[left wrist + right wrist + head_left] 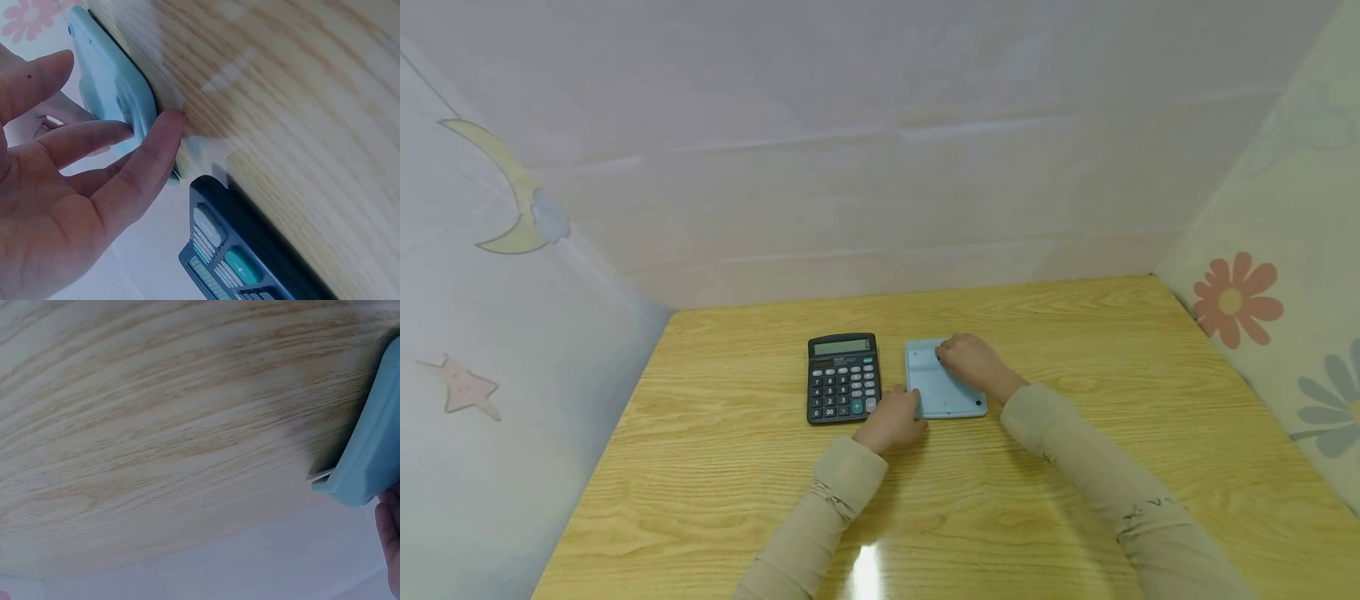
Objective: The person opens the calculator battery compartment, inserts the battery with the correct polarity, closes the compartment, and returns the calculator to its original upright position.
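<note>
A light-blue calculator [934,383] lies back side up on the wooden table, its casing dotted with small holes. My left hand [895,419] is at its near left corner; in the left wrist view, the left hand [81,187] has its fingertips against the blue edge, thumb raised apart. Over the upper right of the blue back bends my right hand [973,362], fingertips down on it; what they hold, if anything, is hidden. At the right wrist view's edge, the right hand [390,531] shows only partly beside the blue calculator [369,450]. A black calculator [842,379] lies face up just left.
The wooden table [737,467] reaches back to a pale cloth wall [880,192]. Side walls carry a moon [505,183], a star and flower pictures [1236,300]. A bright light reflection [867,575] shows at the table's front.
</note>
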The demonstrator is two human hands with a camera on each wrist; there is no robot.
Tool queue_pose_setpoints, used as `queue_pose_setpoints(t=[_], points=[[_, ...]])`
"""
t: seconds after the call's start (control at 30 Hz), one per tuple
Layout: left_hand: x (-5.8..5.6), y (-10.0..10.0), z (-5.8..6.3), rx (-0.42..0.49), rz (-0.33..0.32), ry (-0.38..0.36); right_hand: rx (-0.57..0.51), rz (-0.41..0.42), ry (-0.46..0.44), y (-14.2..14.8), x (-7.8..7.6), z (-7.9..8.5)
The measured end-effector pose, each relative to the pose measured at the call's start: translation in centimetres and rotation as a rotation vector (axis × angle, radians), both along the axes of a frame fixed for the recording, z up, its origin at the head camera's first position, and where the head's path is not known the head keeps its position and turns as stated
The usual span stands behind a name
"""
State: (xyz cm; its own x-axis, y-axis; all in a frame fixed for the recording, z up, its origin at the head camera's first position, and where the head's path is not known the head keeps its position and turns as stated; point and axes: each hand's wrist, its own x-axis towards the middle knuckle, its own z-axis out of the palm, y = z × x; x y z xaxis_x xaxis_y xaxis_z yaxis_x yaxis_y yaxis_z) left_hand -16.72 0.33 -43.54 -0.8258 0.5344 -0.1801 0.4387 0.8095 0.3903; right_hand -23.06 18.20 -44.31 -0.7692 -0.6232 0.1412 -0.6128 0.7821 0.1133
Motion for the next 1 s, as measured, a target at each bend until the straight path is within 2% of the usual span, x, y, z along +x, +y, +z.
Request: queue_pose_setpoints(t=[0.13, 0.37, 0.7, 1.0], points=[[0.04, 0.10, 0.14, -0.015, 0.002, 0.004, 0.068, 0.034, 0.048, -0.03, 0.10, 0.00], [0.05, 0.18, 0.05, -0.020, 0.006, -0.001, 0.156, 0.059, 0.082, -0.04, 0.29, 0.01], [-0.14, 0.18, -0.51, -0.017, 0.008, 0.003, 0.133, 0.023, 0.022, 0.01, 0.15, -0.20], [-0.07, 0.16, -0.36, -0.019, 0.003, 0.019, 0.017, -0.030, 0.010, 0.03, 0.34, -0.18]])
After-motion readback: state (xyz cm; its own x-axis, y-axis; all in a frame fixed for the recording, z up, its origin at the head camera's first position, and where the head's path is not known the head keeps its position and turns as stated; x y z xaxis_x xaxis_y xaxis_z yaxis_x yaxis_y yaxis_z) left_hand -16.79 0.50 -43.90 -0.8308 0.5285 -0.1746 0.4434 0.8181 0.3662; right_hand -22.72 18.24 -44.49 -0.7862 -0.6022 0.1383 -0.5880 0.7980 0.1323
